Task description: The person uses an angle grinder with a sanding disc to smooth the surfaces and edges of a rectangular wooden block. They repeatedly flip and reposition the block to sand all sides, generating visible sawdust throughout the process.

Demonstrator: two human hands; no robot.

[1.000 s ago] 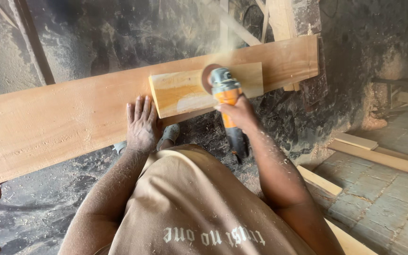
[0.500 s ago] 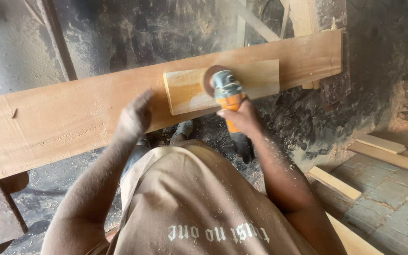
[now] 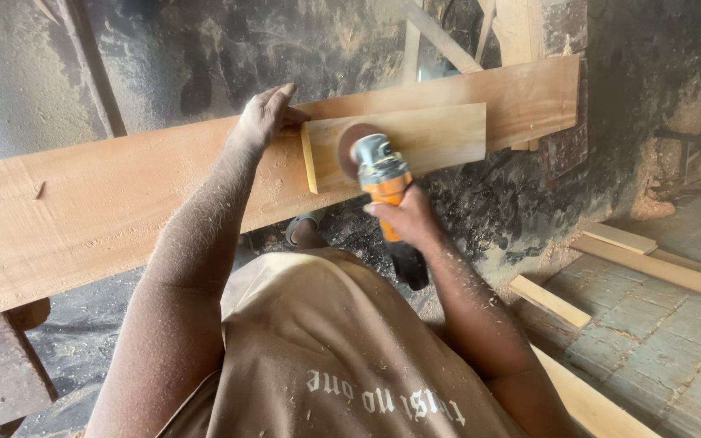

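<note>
Grinder point(image 3: 383, 174) sits on our small board point(image 3: 415, 142), our right hand point(image 3: 403, 215) wrapped tight around its orange body; our left hand point(image 3: 265, 118) lies open-fingered at the board's far corner on the long plank point(image 3: 107, 203).

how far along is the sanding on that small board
Partway, it seems. The small board looks pale and smooth around the sanding disc, and dust coats the long plank. In hand: right hand runs the orange grinder near its left end; left hand steadies the far corner. The right stretch looks not yet reached.
</note>
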